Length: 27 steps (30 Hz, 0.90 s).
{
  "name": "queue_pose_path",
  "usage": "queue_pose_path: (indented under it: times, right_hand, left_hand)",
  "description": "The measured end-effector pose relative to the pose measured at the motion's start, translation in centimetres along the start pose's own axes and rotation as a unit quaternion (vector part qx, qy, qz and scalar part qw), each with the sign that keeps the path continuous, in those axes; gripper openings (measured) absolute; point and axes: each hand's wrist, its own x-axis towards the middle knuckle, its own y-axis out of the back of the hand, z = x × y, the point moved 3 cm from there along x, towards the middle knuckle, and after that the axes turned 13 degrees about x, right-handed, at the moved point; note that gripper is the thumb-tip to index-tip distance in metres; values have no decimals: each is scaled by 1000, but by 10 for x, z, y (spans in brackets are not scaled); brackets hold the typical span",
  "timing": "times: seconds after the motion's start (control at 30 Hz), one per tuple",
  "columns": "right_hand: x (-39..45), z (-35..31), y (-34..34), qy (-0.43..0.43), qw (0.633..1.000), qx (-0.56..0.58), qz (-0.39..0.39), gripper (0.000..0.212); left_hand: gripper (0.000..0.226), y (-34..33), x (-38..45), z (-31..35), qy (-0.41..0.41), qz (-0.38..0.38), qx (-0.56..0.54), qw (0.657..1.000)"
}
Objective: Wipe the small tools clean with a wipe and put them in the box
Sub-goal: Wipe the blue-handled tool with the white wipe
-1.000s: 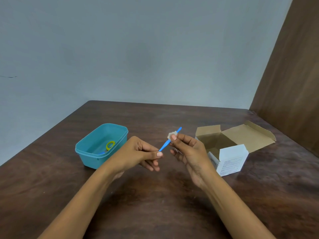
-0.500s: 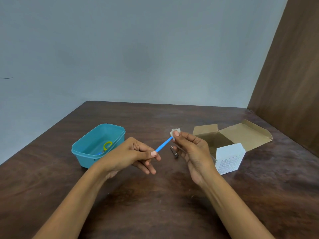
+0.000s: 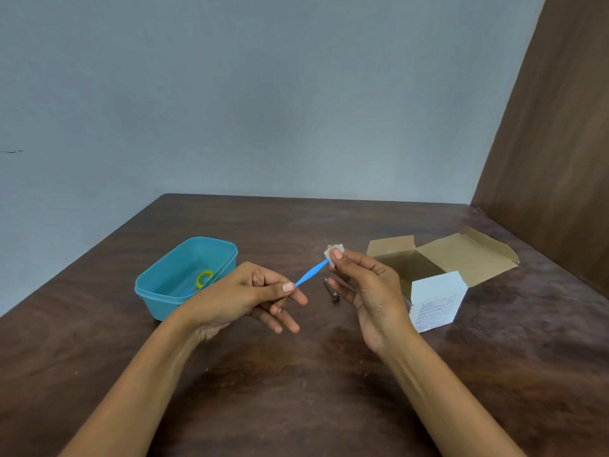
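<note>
My left hand (image 3: 253, 296) pinches the near end of a thin blue plastic tool (image 3: 311, 273) held above the table. My right hand (image 3: 365, 285) pinches a small white wipe (image 3: 333, 251) wrapped round the tool's far tip. A small metal tool (image 3: 331, 290) lies on the table just below and between the hands. The teal plastic box (image 3: 171, 291) stands to the left, holding a yellow ring-shaped tool (image 3: 204, 279) and part of another blue item.
An open cardboard carton (image 3: 468, 255) with a white printed flap stands right of my right hand. The dark wooden table (image 3: 296, 390) meets a grey wall behind and a brown panel at the right.
The wipe has slid along the blue tool from its middle out to the far tip. The metal tool on the table has come into view beneath the hands.
</note>
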Motion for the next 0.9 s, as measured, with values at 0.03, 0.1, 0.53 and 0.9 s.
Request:
queue_pose_path:
  times: [0.03, 0.1, 0.53, 0.9]
  right_hand:
    - [0, -1, 0, 4, 1000, 7, 1, 7]
    - [-1, -1, 0, 11, 1000, 15, 6, 6]
    - [-1, 1, 0, 47, 998, -30, 17, 6]
    - [-5, 9, -4, -11, 998, -50, -26, 10]
  left_hand:
    - [31, 0, 0, 0, 1, 1, -3, 1000]
    - [31, 2, 0, 1, 4, 12, -9, 1000]
    - [20, 3, 4, 1, -33, 129, 39, 990]
    - [15, 3, 6, 3, -60, 158, 40, 985]
